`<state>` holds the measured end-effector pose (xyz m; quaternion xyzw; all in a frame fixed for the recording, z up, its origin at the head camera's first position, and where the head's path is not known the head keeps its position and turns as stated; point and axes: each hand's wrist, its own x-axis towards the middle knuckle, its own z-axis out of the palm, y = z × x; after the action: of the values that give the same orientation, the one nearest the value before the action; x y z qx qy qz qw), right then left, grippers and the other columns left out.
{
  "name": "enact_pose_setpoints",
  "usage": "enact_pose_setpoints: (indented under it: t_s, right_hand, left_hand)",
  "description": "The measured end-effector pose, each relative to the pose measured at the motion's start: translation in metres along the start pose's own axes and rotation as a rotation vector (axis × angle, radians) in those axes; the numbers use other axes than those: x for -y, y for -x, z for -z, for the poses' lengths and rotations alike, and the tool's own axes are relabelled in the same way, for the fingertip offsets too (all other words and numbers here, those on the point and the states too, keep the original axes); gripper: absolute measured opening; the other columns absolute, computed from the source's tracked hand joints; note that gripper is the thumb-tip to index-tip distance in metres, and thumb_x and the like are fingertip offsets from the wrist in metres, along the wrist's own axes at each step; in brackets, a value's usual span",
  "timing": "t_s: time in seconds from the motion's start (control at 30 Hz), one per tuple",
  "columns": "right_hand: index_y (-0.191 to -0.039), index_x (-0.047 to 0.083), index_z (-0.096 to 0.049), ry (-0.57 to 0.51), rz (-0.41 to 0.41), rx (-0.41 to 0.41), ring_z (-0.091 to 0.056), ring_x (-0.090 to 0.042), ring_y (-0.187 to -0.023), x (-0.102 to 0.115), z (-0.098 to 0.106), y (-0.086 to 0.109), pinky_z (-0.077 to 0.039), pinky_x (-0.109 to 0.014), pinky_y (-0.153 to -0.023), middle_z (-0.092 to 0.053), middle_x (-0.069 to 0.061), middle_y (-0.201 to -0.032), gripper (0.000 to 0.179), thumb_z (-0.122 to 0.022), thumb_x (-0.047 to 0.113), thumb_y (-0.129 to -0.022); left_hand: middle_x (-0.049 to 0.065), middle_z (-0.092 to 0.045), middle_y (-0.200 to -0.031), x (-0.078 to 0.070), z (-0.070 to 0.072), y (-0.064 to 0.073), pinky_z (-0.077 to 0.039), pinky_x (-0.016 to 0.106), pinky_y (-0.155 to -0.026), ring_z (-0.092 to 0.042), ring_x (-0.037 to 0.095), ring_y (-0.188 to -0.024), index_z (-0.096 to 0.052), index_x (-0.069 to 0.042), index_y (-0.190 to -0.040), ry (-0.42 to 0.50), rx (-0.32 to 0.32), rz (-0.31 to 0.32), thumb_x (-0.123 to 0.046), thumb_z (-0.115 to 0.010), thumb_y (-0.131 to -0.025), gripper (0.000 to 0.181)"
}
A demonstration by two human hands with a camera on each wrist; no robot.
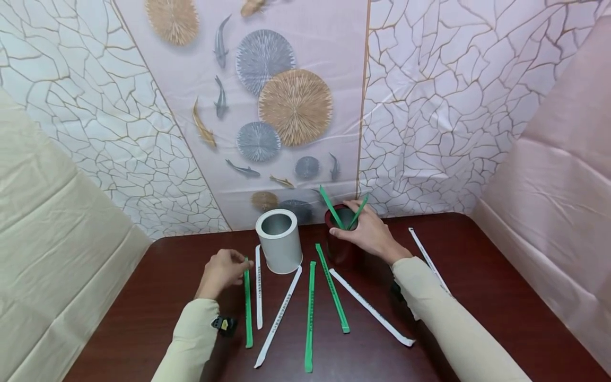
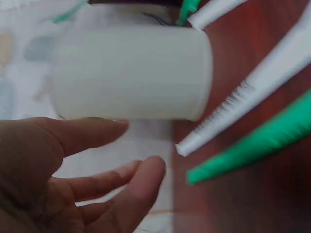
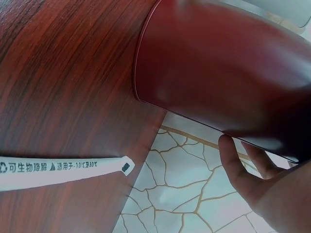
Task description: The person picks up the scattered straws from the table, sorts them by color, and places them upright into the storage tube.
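My right hand (image 1: pixel 369 231) holds the dark red canister (image 3: pixel 218 73) near its rim, thumb at the front and fingers round the far side. Two green wrapped straws (image 1: pixel 330 206) stand tilted in that canister. To the left, my left hand (image 1: pixel 224 273) hovers by the top end of a green wrapped straw (image 1: pixel 249 313). In the left wrist view the thumb and fingers are apart, with a gap between them and the green straw (image 2: pixel 252 143). Beside this hand a white canister (image 1: pixel 281 246) stands upright; a white wrapped straw (image 1: pixel 259 292) lies between them.
Two more green straws (image 1: pixel 310 318) (image 1: pixel 332 289) lie on the dark red wooden table (image 1: pixel 157 297). White straws (image 1: pixel 279 317) (image 1: pixel 372 307) lie among them, and another white straw (image 1: pixel 427 257) lies beyond the right forearm. Patterned cloth (image 1: pixel 420 106) hangs behind the table.
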<state>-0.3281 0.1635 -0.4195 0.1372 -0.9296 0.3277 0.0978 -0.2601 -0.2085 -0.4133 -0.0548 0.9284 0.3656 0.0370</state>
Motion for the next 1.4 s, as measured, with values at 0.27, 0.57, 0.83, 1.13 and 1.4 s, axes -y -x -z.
enact_pose_setpoints:
  t_s: [0.27, 0.57, 0.83, 1.13, 1.4]
  right_hand:
    - [-0.162, 0.017, -0.043, -0.006, 0.001, 0.001, -0.04, -0.035, -0.148, 0.0, -0.002, 0.001, -0.047, -0.066, -0.102, -0.038, -0.011, -0.164, 0.096, -0.075, 0.068, -0.086]
    - [-0.162, 0.017, -0.043, -0.003, 0.004, -0.003, -0.041, -0.036, -0.147, 0.001, 0.0, -0.001, -0.046, -0.068, -0.101, -0.039, -0.011, -0.164, 0.099, -0.074, 0.07, -0.085]
    - [-0.162, 0.018, -0.042, -0.003, -0.009, 0.001, -0.039, -0.036, -0.149, 0.0, 0.0, 0.0, -0.042, -0.073, -0.103, -0.038, -0.011, -0.165, 0.099, -0.074, 0.071, -0.085]
    - [-0.162, 0.019, -0.043, -0.004, -0.008, -0.007, -0.041, -0.035, -0.148, 0.0, 0.0, 0.001, -0.044, -0.07, -0.102, -0.039, -0.009, -0.164, 0.098, -0.075, 0.069, -0.085]
    - [-0.162, 0.018, -0.043, -0.009, -0.006, -0.004, -0.041, -0.036, -0.148, 0.002, 0.0, 0.002, -0.045, -0.069, -0.101, -0.039, -0.01, -0.165, 0.098, -0.075, 0.07, -0.085]
  left_hand:
    - [0.01, -0.07, -0.073, 0.024, -0.016, -0.009, -0.059, 0.035, -0.065, -0.07, 0.016, -0.059, -0.069, 0.005, -0.105, -0.079, 0.01, 0.073, -0.014, -0.085, -0.089, 0.029]
    - [0.009, -0.068, -0.068, 0.026, -0.024, -0.012, -0.058, 0.031, -0.059, -0.068, 0.015, -0.056, -0.067, -0.001, -0.086, -0.083, 0.001, 0.091, -0.007, -0.084, -0.086, 0.019]
    - [0.008, -0.067, -0.066, 0.028, -0.026, -0.015, -0.06, 0.037, -0.068, -0.07, 0.017, -0.058, -0.066, -0.007, -0.068, -0.106, 0.041, 0.117, -0.014, -0.081, -0.09, 0.028]
    - [0.01, -0.068, -0.077, 0.01, -0.006, -0.003, -0.061, 0.04, -0.069, -0.075, 0.02, -0.065, -0.07, -0.002, -0.087, -0.044, -0.016, 0.022, -0.015, -0.075, -0.095, 0.016]
    - [0.007, -0.078, -0.093, -0.033, 0.013, 0.01, -0.059, 0.045, -0.081, -0.076, 0.021, -0.071, -0.076, 0.0, -0.118, -0.016, -0.126, -0.129, -0.015, -0.069, -0.095, 0.029]
